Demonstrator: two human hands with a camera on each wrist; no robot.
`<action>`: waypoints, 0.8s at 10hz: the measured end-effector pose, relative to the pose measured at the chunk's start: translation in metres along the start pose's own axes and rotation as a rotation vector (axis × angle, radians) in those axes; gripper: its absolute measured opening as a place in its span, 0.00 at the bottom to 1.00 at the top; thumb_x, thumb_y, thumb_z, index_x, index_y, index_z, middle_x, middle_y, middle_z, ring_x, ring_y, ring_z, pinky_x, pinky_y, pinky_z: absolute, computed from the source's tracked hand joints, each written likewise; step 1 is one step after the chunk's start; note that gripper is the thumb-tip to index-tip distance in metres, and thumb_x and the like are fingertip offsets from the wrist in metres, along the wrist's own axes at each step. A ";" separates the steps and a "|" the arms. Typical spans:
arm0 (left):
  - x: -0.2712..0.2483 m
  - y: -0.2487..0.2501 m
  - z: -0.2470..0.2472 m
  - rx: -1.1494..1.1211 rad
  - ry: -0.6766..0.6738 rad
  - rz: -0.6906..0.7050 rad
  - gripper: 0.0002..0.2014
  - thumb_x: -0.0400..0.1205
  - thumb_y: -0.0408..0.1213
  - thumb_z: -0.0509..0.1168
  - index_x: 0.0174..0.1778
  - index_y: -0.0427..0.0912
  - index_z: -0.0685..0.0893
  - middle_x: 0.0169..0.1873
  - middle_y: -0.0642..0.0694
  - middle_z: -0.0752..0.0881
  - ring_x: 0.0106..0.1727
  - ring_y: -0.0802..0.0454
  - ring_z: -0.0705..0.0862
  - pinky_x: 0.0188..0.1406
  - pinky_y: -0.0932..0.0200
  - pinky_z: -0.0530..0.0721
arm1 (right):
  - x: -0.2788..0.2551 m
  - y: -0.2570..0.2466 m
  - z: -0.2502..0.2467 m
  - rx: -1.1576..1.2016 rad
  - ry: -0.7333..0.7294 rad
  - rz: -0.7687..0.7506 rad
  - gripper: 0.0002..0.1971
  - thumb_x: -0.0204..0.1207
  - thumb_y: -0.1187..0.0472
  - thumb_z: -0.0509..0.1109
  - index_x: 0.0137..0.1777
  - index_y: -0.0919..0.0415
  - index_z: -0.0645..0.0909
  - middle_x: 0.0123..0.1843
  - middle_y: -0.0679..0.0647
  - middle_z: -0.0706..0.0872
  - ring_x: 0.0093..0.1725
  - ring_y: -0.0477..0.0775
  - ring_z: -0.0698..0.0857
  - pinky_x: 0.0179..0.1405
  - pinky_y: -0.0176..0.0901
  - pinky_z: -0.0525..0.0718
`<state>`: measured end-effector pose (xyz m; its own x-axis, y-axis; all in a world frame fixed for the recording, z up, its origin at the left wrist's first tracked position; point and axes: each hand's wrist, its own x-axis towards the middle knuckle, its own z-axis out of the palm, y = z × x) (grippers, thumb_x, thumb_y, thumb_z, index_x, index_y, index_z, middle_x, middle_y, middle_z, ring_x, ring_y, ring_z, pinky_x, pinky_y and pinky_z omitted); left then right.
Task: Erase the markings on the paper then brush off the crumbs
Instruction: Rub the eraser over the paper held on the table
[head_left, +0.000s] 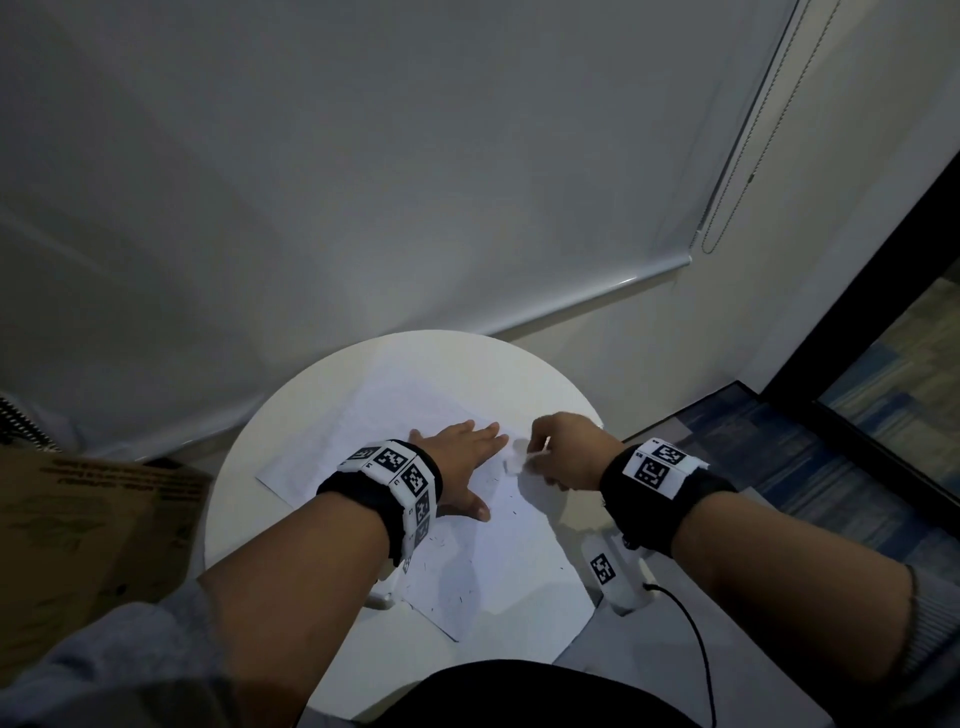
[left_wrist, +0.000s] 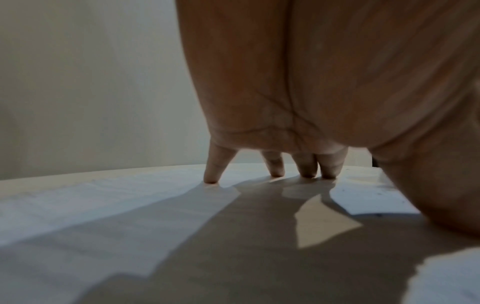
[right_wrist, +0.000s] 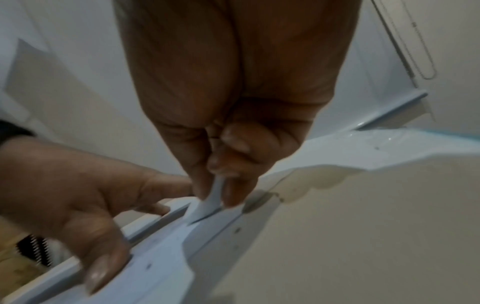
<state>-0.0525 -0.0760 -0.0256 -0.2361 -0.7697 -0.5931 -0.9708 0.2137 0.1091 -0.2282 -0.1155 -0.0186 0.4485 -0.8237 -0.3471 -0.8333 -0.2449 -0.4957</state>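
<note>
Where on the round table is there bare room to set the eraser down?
Bare table lies between the paper and the far-left rim, and along the near rim. The middle is crowded: left hand flat on the paper, right hand pinching the eraser.

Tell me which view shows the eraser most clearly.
The right wrist view: the white eraser fills the centre, pinched by the right hand against the paper. The head view shows it only as a small pale blur at the fingertips. The left wrist view does not show it.
</note>
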 end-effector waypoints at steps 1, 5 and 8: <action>-0.001 0.000 0.000 -0.011 0.006 -0.006 0.49 0.80 0.55 0.69 0.86 0.55 0.40 0.85 0.59 0.38 0.86 0.54 0.40 0.78 0.24 0.51 | 0.002 -0.002 -0.002 -0.045 0.066 0.004 0.02 0.75 0.63 0.66 0.46 0.62 0.77 0.40 0.57 0.85 0.36 0.54 0.81 0.40 0.43 0.82; -0.001 0.001 0.000 -0.011 0.012 -0.002 0.49 0.80 0.55 0.69 0.86 0.55 0.41 0.85 0.59 0.38 0.86 0.54 0.40 0.78 0.24 0.51 | -0.004 0.000 0.001 -0.104 -0.078 -0.089 0.04 0.74 0.61 0.70 0.43 0.57 0.77 0.30 0.48 0.81 0.29 0.46 0.80 0.31 0.35 0.75; -0.001 0.004 0.002 0.006 -0.004 -0.002 0.46 0.80 0.62 0.65 0.85 0.62 0.40 0.85 0.58 0.35 0.85 0.52 0.37 0.75 0.19 0.51 | -0.004 0.024 -0.008 -0.096 -0.072 -0.057 0.07 0.74 0.59 0.71 0.39 0.53 0.75 0.30 0.49 0.83 0.20 0.39 0.78 0.27 0.34 0.74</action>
<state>-0.0560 -0.0726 -0.0260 -0.2339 -0.7674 -0.5969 -0.9710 0.2159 0.1028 -0.2524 -0.1223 -0.0222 0.5150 -0.7690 -0.3788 -0.8314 -0.3404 -0.4392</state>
